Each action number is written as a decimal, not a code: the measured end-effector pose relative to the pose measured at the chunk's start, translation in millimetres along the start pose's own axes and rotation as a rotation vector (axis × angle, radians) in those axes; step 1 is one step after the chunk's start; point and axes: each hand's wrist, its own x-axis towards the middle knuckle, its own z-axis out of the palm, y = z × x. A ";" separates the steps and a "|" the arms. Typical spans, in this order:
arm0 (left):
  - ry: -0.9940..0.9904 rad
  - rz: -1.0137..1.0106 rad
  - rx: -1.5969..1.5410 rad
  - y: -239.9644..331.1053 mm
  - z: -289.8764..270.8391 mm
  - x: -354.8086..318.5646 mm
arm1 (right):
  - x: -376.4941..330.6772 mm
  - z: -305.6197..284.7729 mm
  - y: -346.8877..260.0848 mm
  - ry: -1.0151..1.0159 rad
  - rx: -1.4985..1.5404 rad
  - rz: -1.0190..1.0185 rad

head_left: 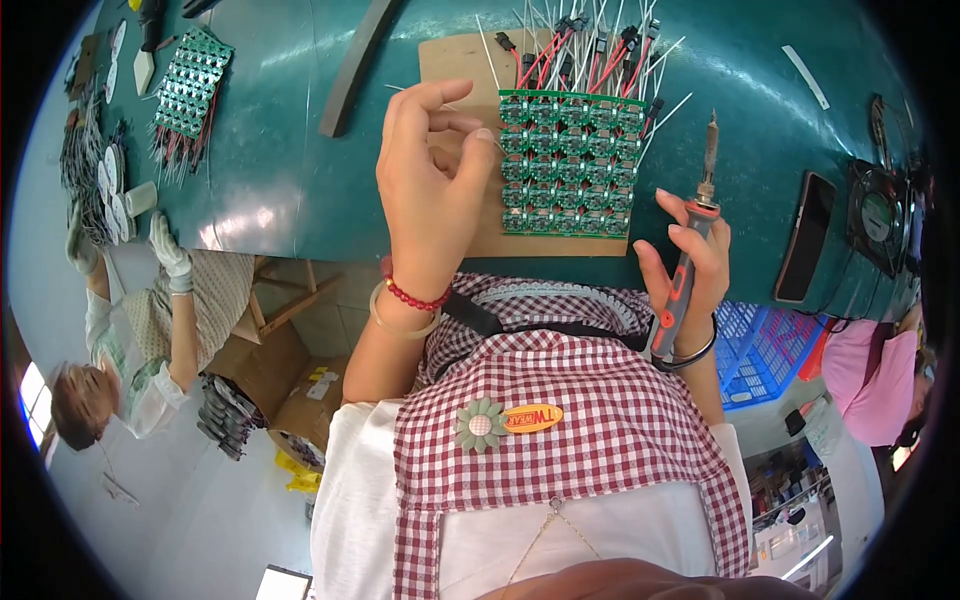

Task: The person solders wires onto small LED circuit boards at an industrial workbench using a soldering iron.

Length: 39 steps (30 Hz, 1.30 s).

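A panel of small green circuit boards (572, 165) lies on a brown board (480, 240) in front of me. Red, black and white wires with black connectors (570, 50) stick out past its far edge. Beside the panel's left edge is my left hand (435, 150), fingers curled, with the thumb tip close to another fingertip. Whatever may be pinched there is too small to make out. To the right of the panel, my right hand (695, 260) grips a grey and red soldering iron (684, 275). Its tip points away from me, apart from the boards.
A phone (806, 236) and a black fan (878, 215) sit at the table's right. A dark grey bar (358, 70) lies left of the board. Farther left are another wired panel (190, 85) and a co-worker's gloved hand (170, 248). A blue crate (760, 355) stands below the table.
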 end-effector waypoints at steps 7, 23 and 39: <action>-0.044 0.301 0.189 8.9 4.9 -12.7 | 0.1 0.2 -1.2 0.016 0.007 0.000; -0.017 0.258 0.195 -8.9 -14.0 -40.3 | -6.2 -1.0 0.9 0.020 0.175 0.137; 0.166 0.311 0.227 -34.2 -45.7 -43.2 | -6.1 -0.6 3.5 0.046 0.274 0.172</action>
